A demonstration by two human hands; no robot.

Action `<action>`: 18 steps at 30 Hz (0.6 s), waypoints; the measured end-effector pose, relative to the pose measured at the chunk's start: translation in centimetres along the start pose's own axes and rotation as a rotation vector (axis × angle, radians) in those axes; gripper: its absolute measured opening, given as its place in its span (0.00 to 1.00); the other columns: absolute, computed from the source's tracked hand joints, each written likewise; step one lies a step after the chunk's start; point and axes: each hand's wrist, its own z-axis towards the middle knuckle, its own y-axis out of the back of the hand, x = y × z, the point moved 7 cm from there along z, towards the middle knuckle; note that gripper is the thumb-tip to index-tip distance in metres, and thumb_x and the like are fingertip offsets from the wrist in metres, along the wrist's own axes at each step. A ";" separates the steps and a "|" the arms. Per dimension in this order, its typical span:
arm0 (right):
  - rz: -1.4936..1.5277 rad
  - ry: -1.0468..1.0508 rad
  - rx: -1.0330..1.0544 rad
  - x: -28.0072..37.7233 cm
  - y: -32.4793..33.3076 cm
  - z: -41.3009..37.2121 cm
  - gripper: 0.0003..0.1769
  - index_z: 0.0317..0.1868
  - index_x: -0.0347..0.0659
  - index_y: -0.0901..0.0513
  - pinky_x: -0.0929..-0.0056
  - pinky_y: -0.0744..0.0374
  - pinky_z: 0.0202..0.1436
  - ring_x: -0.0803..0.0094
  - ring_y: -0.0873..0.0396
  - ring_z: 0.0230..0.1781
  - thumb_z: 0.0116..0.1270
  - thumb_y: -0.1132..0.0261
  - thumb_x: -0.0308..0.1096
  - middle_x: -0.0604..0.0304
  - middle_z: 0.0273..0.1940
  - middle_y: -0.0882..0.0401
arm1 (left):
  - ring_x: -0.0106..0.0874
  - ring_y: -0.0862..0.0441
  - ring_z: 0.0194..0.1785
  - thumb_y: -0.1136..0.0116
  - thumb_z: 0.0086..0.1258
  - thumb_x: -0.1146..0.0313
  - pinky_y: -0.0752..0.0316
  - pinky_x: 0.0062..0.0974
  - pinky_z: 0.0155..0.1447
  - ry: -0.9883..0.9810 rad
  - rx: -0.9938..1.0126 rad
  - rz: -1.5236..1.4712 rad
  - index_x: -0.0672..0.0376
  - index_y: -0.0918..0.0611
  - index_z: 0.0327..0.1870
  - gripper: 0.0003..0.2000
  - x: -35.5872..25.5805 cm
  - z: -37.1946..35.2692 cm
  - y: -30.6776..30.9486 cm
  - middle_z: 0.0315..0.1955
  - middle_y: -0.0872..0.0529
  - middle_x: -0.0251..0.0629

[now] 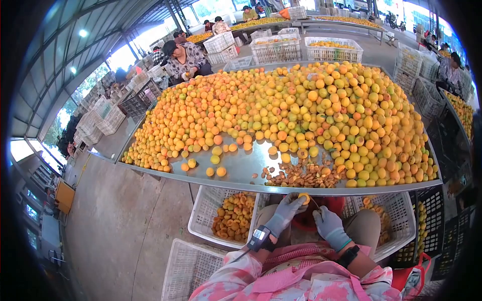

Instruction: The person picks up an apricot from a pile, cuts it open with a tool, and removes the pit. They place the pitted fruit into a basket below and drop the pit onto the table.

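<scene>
My gloved left hand (289,209) is closed around an apricot (304,198) just below the front edge of the metal table (226,186). My gloved right hand (327,223) grips a thin metal tool (315,202) whose tip reaches toward the fruit; its exact kind and whether it touches the apricot are too small to tell. Beyond my hands, a heap of brown pits (301,174) lies at the table's edge. Behind them rises a large pile of whole apricots (281,105). Under my hands, a red container (304,220) shows in part between my knees.
A white crate of split apricots (201,220) stands left of my legs, another crate (404,220) to the right. A further white crate (175,273) sits on the floor at lower left. Across the table a person (186,57) works; stacked crates (102,118) and other tables stand farther off.
</scene>
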 end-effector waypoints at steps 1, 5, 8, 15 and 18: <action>-0.003 -0.001 0.001 0.0 0.0 0.1 0.18 0.46 0.40 0.26 0.47 0.24 0.41 0.40 0.21 0.38 0.72 0.47 0.48 0.41 0.34 0.19 | 0.27 0.16 0.42 0.36 0.68 0.64 0.19 0.25 0.48 0.007 -0.009 -0.023 0.58 0.27 0.53 0.18 0.0 0.0 0.0 0.45 0.17 0.37; -0.079 -0.026 0.035 0.2 0.3 0.2 0.19 0.48 0.41 0.26 0.48 0.24 0.41 0.41 0.21 0.39 0.72 0.47 0.49 0.41 0.35 0.19 | 0.27 0.15 0.39 0.37 0.68 0.64 0.18 0.25 0.46 0.008 -0.016 -0.007 0.58 0.24 0.52 0.15 -0.2 -0.1 0.0 0.44 0.16 0.36; -0.104 -0.008 0.011 0.1 0.4 0.2 0.19 0.50 0.42 0.26 0.49 0.23 0.41 0.42 0.20 0.39 0.72 0.47 0.49 0.42 0.36 0.18 | 0.27 0.15 0.37 0.38 0.69 0.63 0.18 0.26 0.44 0.031 0.006 -0.066 0.57 0.22 0.52 0.14 0.0 0.0 0.2 0.44 0.16 0.36; -0.139 0.014 0.013 -0.7 0.0 0.7 0.20 0.48 0.42 0.27 0.50 0.23 0.39 0.45 0.19 0.36 0.71 0.47 0.50 0.46 0.33 0.17 | 0.29 0.15 0.37 0.38 0.69 0.61 0.17 0.28 0.42 0.080 0.057 -0.151 0.57 0.21 0.54 0.16 0.3 0.2 0.0 0.43 0.16 0.36; -0.111 0.013 -0.004 -0.9 -0.1 0.6 0.20 0.48 0.41 0.26 0.50 0.23 0.41 0.45 0.19 0.38 0.72 0.47 0.50 0.45 0.33 0.17 | 0.30 0.15 0.38 0.41 0.71 0.62 0.17 0.30 0.44 0.090 0.054 -0.140 0.58 0.23 0.55 0.16 0.3 0.2 0.0 0.43 0.16 0.38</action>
